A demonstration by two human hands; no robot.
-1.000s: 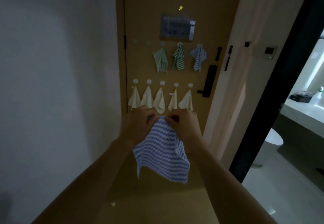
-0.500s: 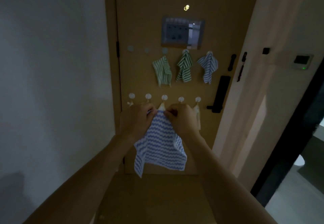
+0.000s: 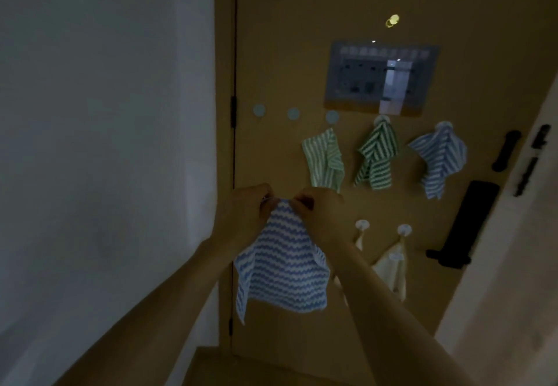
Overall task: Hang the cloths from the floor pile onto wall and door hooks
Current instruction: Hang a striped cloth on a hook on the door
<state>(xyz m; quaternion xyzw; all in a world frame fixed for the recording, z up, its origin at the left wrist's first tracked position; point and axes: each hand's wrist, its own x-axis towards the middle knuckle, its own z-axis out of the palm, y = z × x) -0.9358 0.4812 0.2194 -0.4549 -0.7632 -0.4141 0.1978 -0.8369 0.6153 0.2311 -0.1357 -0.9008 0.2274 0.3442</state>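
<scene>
A blue-and-white wavy-striped cloth [image 3: 283,264] hangs in front of the brown door [image 3: 302,38]. My left hand [image 3: 247,213] and my right hand [image 3: 320,216] pinch its top edge close together. Above them, two bare round hooks [image 3: 259,110] [image 3: 293,113] sit in the door's upper row. Further right in that row hang a light green striped cloth [image 3: 324,159], a dark green striped cloth [image 3: 376,156] and a blue striped cloth [image 3: 437,156]. In the lower row, cream cloths [image 3: 391,267] hang from white hooks [image 3: 404,229]; my arms hide the others.
A white wall [image 3: 105,144] stands to the left of the door frame. A framed notice [image 3: 382,75] and a peephole [image 3: 392,20] are on the door's upper part. A black lock and handle [image 3: 471,222] are at the door's right edge.
I have moved closer to the door and the view has tilted up. Both hands have carried the blue cloth up, from the lower row of hooks toward the upper row.
</scene>
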